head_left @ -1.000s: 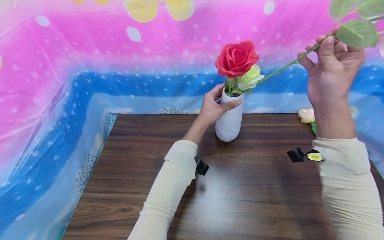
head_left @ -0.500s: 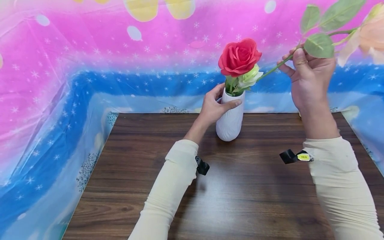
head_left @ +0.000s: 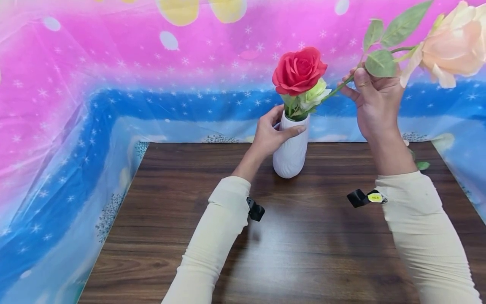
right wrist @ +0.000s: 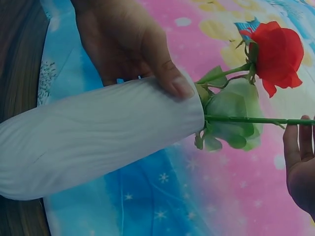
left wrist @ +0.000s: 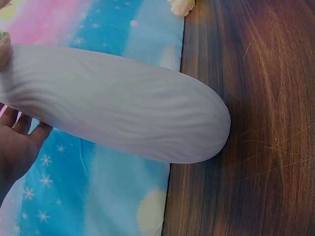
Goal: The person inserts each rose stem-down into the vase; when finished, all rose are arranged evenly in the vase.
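Note:
A white ribbed vase stands near the table's back edge. My left hand grips it just below the rim, thumb across the front. Out of its mouth rise a red rose and a pale green rose. My right hand pinches the green stem of a peach rose, whose bloom leans to the upper right. In the right wrist view that stem reaches the vase mouth; its lower end is hidden in the vase. The left wrist view shows the vase's ribbed side.
Behind my right forearm, another flower's green leaf lies at the table's back right; most of that flower is hidden. The brown wooden table meets a pink and blue patterned cloth at its back and left.
My right hand has moved left and down toward the vase with the peach rose, whose bloom has come into view. My left hand keeps its hold on the vase.

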### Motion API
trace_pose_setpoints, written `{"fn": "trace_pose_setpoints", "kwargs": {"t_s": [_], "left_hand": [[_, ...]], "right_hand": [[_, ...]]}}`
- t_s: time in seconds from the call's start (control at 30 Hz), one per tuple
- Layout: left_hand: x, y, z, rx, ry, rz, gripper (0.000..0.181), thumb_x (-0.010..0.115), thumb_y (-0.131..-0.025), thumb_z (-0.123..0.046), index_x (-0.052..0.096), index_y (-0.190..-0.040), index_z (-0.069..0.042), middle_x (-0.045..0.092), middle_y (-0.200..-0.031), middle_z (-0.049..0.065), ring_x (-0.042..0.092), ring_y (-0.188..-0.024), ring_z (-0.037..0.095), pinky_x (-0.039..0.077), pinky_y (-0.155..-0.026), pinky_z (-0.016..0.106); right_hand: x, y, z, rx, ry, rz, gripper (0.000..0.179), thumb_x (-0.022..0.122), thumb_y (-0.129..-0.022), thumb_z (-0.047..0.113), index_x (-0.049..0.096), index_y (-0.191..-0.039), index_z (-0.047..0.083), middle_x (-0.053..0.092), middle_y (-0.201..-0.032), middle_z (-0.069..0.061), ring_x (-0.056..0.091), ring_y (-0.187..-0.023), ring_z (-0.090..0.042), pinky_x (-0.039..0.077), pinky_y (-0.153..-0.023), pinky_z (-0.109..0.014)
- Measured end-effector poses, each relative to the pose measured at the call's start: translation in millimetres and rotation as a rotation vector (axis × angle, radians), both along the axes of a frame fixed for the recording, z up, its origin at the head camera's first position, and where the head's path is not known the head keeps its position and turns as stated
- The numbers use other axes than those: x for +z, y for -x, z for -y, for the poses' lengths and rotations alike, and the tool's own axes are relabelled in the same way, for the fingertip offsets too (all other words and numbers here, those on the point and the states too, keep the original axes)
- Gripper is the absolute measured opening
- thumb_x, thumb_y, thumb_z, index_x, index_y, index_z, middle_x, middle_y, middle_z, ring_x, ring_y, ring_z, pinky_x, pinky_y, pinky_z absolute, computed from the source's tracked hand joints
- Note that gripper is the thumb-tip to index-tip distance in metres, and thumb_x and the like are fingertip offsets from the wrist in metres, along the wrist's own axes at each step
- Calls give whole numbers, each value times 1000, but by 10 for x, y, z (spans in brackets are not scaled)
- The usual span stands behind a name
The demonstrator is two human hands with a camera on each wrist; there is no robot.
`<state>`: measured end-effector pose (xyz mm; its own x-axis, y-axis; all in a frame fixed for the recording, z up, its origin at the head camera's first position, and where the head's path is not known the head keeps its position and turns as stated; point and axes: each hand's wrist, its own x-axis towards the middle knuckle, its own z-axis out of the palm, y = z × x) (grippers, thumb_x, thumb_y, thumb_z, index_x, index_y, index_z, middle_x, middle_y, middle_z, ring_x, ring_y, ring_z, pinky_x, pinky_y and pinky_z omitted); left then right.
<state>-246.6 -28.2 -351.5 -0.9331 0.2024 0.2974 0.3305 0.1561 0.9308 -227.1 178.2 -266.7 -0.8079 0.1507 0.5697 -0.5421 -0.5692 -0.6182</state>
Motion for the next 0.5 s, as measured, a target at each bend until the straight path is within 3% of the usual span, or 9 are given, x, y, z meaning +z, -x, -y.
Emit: {"fn": "trace_pose_setpoints", "kwargs": {"t_s": [0.1, 0.27, 0.5], "left_hand": [[1, -9, 15, -6, -3, -8, 68, 83, -85, -20, 54, -147, -14, 64, -140, 8, 63, -128, 23, 54, -107, 39], [-11, -39, 30, -5, -1, 3, 67, 83, -86, -20, 54, -146, -15, 64, -139, 8, 63, -127, 23, 55, -107, 38], [-13, -49, 31, -13, 0, -7, 67, 83, -86, -21, 55, -146, -15, 65, -139, 8, 63, -128, 23, 54, -107, 38]], "right_hand": [[4, -15, 34, -38, -28, -14, 15, 60, -95, -9, 61, -108, 0, 70, -84, -11, 71, -79, -22, 64, -78, -35], [-79, -28, 157, -130, -159, 10, 21, 66, -92, -6, 61, -110, 3, 69, -83, -8, 72, -76, -19, 65, -78, -33], [-287, 6, 284, -160, -287, 45, 19, 68, -93, -2, 69, -109, 8, 75, -89, -3, 75, -79, -12, 64, -74, -28]]}}
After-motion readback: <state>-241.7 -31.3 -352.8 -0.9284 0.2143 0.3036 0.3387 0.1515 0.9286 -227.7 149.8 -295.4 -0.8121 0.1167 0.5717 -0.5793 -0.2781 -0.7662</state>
